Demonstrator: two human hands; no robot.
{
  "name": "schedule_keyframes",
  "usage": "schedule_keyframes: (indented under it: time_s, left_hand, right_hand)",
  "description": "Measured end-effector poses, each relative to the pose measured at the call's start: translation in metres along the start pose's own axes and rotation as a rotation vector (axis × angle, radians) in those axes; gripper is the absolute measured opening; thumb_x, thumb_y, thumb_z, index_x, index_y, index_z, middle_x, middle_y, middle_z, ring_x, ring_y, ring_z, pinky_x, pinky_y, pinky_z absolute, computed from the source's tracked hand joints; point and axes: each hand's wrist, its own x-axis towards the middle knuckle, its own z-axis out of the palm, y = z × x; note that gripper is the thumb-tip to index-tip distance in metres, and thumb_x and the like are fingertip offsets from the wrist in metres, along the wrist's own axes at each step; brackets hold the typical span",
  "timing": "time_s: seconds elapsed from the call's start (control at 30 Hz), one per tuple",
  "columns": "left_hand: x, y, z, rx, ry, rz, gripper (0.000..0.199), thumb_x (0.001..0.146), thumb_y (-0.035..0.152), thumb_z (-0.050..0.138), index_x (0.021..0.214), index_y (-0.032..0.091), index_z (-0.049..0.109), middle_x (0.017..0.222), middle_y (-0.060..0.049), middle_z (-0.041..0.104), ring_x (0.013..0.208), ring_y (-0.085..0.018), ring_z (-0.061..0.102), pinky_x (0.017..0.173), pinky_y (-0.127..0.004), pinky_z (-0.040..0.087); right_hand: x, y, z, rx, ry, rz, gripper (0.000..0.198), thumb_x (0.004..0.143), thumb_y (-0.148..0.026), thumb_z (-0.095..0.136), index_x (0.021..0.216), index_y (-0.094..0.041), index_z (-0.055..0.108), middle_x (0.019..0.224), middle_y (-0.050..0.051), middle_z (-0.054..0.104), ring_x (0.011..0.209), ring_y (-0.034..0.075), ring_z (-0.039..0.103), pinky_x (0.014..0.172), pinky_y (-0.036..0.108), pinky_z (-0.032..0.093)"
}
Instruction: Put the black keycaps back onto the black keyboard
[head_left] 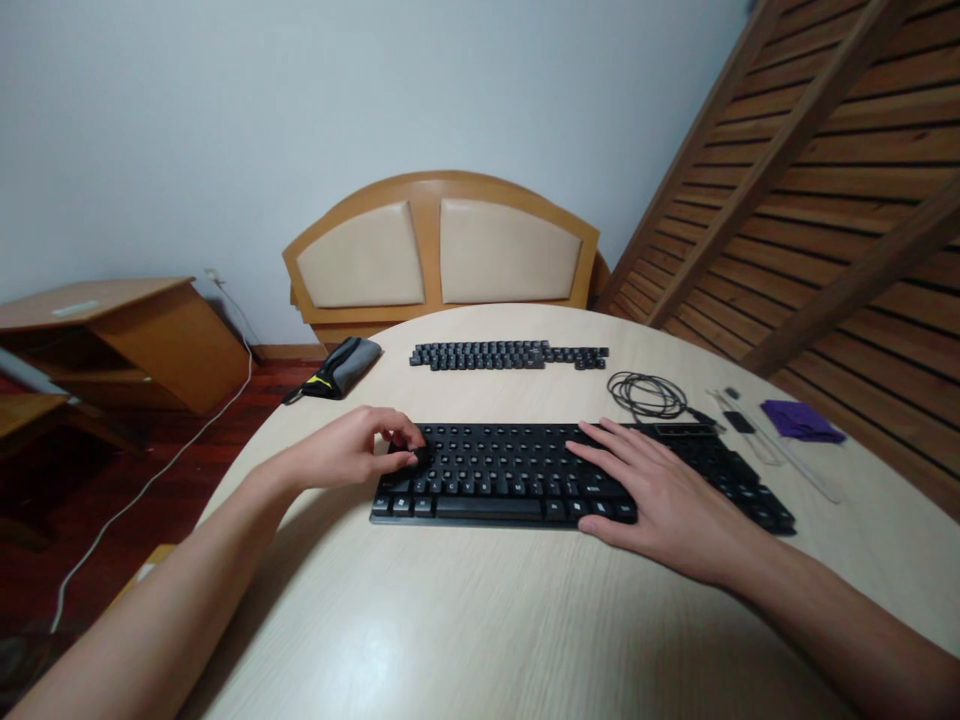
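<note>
A black keyboard (pixel 491 509) lies on the round table in front of me. Its bottom row of keys is in place, while many upper positions show bare key posts. At the keyboard's left side, my left hand (pixel 379 445) pinches a dark keycap (pixel 420 457) between thumb and fingers; the fingers partly hide it. My right hand (pixel 645 490) rests flat with fingers spread over the right-middle part of the keyboard, covering some keys. Behind the keyboard, several loose black keycaps (pixel 480 356) are laid out in rows.
A coiled black cable (pixel 649 396) lies behind the keyboard's right side. Farther right are a wire tool (pixel 757 437), a thin pale stick (pixel 814 480) and a folded purple cloth (pixel 802 420). A grey-and-black pouch (pixel 337 370) sits at the table's left edge.
</note>
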Motion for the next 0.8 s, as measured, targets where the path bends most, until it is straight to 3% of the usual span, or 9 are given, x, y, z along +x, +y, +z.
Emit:
schedule_keyframes:
  time_s: [0.3,0.8]
  left_hand:
    - [-0.0034,-0.0021,-0.0017,0.036,-0.032,0.001,0.019,0.087,0.037,0.069,0.095,0.022,0.077,0.094,-0.003,0.075,0.087,-0.018,0.068,0.079,-0.027,0.051]
    - [-0.0012,-0.0022,-0.0018,0.064,-0.052,0.127,0.017,0.088,0.033,0.07,0.095,0.02,0.078,0.096,-0.005,0.076,0.087,-0.017,0.069,0.081,-0.027,0.052]
  right_hand:
    - [0.0006,0.0016,0.0015,0.027,0.01,0.006,0.073,0.086,-0.062,0.062,0.146,-0.024,0.051,0.156,0.012,0.044,0.144,0.038,0.037,0.115,0.061,0.036]
    - [0.0012,0.0013,0.0013,0.0,0.02,-0.016,0.072,0.086,-0.062,0.06,0.146,-0.022,0.052,0.155,0.013,0.046,0.144,0.038,0.039,0.113,0.061,0.038]
